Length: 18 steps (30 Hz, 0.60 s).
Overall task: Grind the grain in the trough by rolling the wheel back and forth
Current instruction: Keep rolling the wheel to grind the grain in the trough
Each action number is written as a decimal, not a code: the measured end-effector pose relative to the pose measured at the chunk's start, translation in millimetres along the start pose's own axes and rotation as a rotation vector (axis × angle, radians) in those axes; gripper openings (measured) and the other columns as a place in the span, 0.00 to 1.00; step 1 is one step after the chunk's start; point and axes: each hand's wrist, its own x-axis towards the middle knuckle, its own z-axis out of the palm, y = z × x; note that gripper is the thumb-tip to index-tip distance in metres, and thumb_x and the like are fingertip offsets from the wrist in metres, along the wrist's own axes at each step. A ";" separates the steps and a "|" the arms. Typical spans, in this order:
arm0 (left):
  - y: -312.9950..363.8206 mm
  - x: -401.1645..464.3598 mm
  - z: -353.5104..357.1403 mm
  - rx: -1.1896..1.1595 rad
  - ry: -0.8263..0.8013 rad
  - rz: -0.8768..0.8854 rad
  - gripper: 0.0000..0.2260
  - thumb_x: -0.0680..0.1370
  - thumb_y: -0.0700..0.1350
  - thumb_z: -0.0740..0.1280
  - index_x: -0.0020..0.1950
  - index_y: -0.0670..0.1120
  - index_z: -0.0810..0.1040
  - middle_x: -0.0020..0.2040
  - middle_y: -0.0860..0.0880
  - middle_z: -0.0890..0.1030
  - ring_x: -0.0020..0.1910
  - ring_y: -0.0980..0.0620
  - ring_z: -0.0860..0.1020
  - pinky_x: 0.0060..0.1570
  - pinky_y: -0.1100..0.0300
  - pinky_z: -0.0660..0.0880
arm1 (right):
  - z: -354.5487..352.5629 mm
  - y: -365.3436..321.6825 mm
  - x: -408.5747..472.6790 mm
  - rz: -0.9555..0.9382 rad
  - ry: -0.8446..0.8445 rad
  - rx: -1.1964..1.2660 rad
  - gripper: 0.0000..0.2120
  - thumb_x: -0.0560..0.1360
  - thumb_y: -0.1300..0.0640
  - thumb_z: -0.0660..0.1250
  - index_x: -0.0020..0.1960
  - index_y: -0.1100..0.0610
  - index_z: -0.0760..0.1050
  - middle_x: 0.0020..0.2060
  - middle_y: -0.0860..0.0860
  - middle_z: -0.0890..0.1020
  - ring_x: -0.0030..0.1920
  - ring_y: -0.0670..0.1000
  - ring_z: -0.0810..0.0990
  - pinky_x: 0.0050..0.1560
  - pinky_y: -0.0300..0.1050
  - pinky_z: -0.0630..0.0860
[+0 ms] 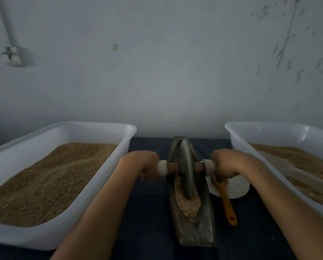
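hands [143,166] gripping wheel [186,167] axle, grain [187,205] in trough [196,235]

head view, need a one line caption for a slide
Left hand and right hand grip the axle of a stone wheel standing in a grain-filled trough, between two white tubs.

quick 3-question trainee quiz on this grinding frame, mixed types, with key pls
1. True or false: both hands grip the axle of the wheel, the left hand on one end and the right hand on the other.
2. Where does the grain in the trough lie? A) at the far end by the wall B) at the near end, in front of the wheel C) outside the trough, on the table
3. Fill in: the brush with the orange handle lies to the ____ of the trough.

Key: 1 true; 2 B; 3 right
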 end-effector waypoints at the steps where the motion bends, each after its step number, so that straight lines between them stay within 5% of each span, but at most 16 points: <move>1: -0.2 1.1 0.3 -0.001 0.014 0.001 0.10 0.73 0.43 0.72 0.53 0.44 0.77 0.36 0.51 0.77 0.33 0.57 0.76 0.33 0.64 0.70 | 0.4 -0.3 -0.1 0.003 -0.012 -0.010 0.10 0.74 0.61 0.69 0.55 0.59 0.79 0.46 0.53 0.81 0.42 0.49 0.79 0.40 0.39 0.73; 7: -5.5 11.3 7.4 0.062 0.221 -0.023 0.15 0.71 0.48 0.73 0.55 0.47 0.76 0.42 0.51 0.77 0.43 0.51 0.77 0.49 0.54 0.74 | 7.5 0.5 7.3 -0.005 0.210 0.052 0.04 0.73 0.59 0.68 0.47 0.55 0.74 0.38 0.50 0.76 0.41 0.51 0.77 0.40 0.43 0.71; 13: -0.1 11.4 12.1 0.135 0.497 -0.058 0.14 0.72 0.48 0.71 0.56 0.47 0.75 0.51 0.47 0.79 0.51 0.47 0.78 0.48 0.54 0.72 | 22.2 -4.0 19.7 0.026 0.561 0.028 0.05 0.74 0.59 0.65 0.48 0.51 0.73 0.46 0.51 0.80 0.47 0.53 0.79 0.42 0.44 0.68; 18: 2.4 9.5 10.8 0.171 0.499 -0.067 0.15 0.73 0.47 0.70 0.57 0.47 0.75 0.53 0.47 0.79 0.52 0.47 0.78 0.52 0.53 0.73 | 21.4 -2.2 19.2 0.023 0.516 0.029 0.04 0.75 0.59 0.64 0.49 0.52 0.74 0.47 0.51 0.80 0.48 0.53 0.79 0.43 0.44 0.69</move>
